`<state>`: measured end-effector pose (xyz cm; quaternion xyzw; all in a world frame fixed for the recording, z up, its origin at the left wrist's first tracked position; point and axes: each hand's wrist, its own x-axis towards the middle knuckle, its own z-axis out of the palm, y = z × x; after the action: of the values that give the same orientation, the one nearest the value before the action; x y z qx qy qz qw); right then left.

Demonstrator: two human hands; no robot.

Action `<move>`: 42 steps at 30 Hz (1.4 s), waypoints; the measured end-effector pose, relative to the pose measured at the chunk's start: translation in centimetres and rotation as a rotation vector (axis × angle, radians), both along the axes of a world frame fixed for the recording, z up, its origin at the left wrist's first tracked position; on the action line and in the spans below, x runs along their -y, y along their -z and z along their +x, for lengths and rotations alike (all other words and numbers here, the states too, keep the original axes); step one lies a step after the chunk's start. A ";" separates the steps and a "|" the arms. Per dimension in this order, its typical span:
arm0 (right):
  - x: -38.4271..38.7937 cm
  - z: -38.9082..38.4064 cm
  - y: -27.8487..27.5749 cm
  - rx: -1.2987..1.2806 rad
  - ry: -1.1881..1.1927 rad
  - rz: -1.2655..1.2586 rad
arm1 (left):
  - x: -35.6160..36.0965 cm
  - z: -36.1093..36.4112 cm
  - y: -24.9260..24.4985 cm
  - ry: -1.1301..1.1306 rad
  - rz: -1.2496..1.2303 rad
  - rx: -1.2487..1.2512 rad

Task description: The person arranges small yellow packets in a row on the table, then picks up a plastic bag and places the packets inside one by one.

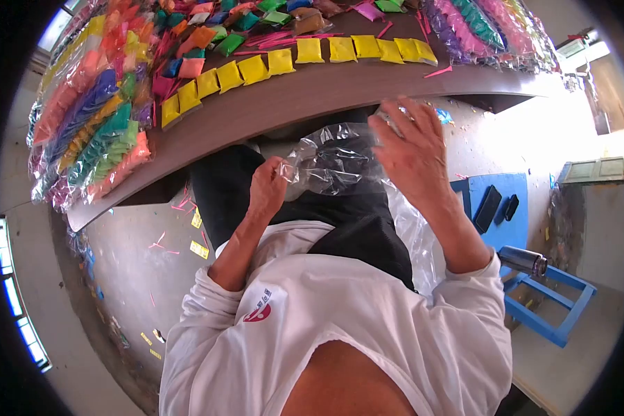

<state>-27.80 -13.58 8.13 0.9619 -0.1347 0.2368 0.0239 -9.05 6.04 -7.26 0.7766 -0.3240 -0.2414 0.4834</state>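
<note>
A clear plastic bag (pixel 333 163) is stretched over my lap, below the table edge. My left hand (pixel 267 187) pinches its left side between thumb and fingers. At the bag's right end my right hand (pixel 416 156) is raised with its fingers spread, slightly blurred. Whether its palm touches the plastic is hidden. More clear plastic (pixel 417 232) hangs beside my right thigh. Ahead on the brown table (pixel 284 97), a row of yellow packets (pixel 253 69) lies along the near edge.
Bagged coloured packets are heaped at the table's left (pixel 90 118) and right (pixel 478 31). Loose packets (pixel 232 43) and pink sticks (pixel 277 43) lie behind the yellow row. On my right are a blue stool (pixel 558 298), a metal flask (pixel 523 260) and a black phone-like object (pixel 488 208).
</note>
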 end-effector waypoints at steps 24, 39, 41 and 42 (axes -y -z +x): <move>2.1 4.7 4.7 -0.309 -0.424 0.240 | -2.4 0.9 1.2 0.155 -0.107 -0.090; 6.4 4.7 4.5 -0.448 -0.206 0.991 | -1.6 0.3 -2.2 0.233 -0.010 -0.121; 6.9 4.3 4.4 -0.472 -0.171 1.024 | -1.3 0.1 -2.9 0.229 0.032 -0.084; 6.9 4.2 4.6 -0.445 -0.167 1.069 | -1.2 0.1 -3.0 0.227 0.053 -0.064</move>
<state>-23.62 -20.51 3.54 0.8745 -0.1507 -0.0704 -0.4556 -8.95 7.24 -4.24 0.7391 -0.3878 -0.3279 0.4424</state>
